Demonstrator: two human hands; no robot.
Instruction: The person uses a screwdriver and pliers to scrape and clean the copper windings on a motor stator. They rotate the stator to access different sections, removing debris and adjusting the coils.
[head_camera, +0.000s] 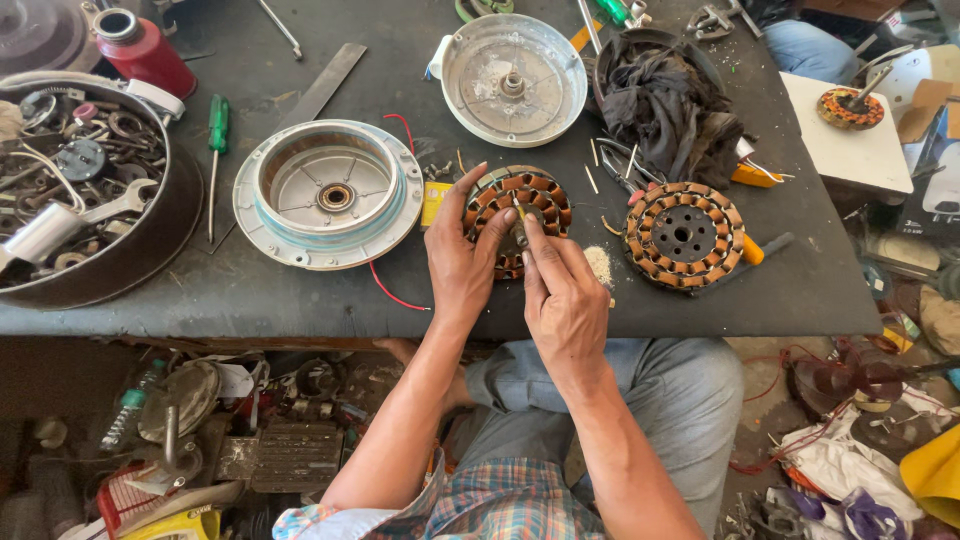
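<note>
- Both hands meet over a wound motor stator (520, 205) at the centre of the frame, on the dark desk (300, 300).
- Left hand (462, 260) rests on the stator's left rim, index finger stretched up along the copper coils, thumb pressing inward; its grip is closed on the stator's edge, steadying it.
- Right hand (562, 295) has thumb and forefinger pinched together on a thin yellowish sliver (519, 211), its tip set among the coils near the hub.
- Coils on this stator look fully wound and orange-brown all the way round the part that shows; the lower part is hidden by the hands, so how many slots have had a sliver pushed in cannot be told.
- Several loose slivers (592, 180) lie on the desk right of the stator, which suggests some are not yet used.
- Second wound stator (685, 235) sits right of centre, apart from the hands and untouched.
- Two round metal housing covers lie open: one (330, 195) left of centre with a red wire (385, 285) trailing from it, one (513, 80) at the upper middle; neither is fitted, so reassembly appears undone.
- Green screwdriver (217, 130) and a pan of spare parts (90, 200) fill the left side; a dark rag (665, 105) lies upper right.
</note>
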